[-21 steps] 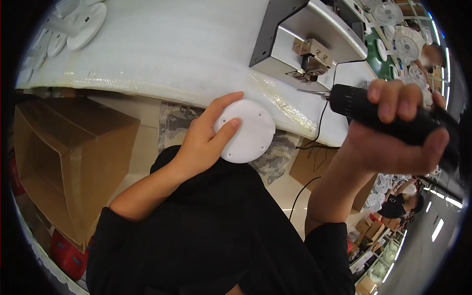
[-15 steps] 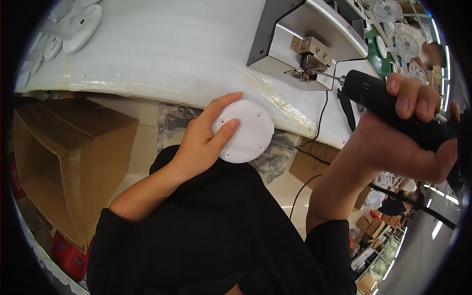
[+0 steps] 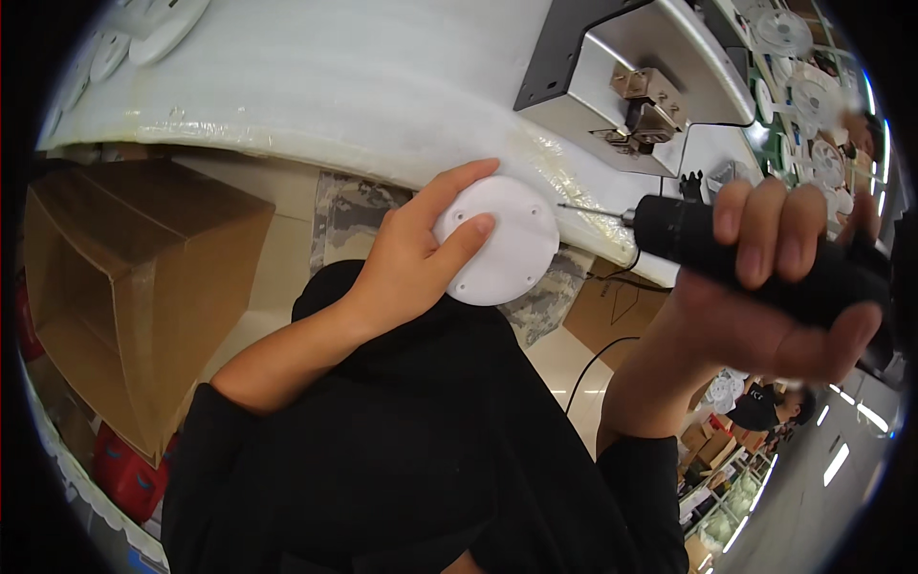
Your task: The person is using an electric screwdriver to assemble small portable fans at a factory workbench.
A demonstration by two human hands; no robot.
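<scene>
At the white table's (image 3: 287, 86) near edge, the left hand (image 3: 406, 258) pinches a round white disc (image 3: 507, 251), thumb on its face, forefinger along its rim. The right hand (image 3: 755, 306) is wrapped around a black electric screwdriver (image 3: 674, 230) near the table's edge; its bit (image 3: 593, 211) points toward the disc, their gap hard to judge. On the table stands a metal box (image 3: 674, 48).

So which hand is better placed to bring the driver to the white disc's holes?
Probably the right hand: it grips the driver, and the bit shows close beside the disc. The left hand is busy holding the disc.
</scene>
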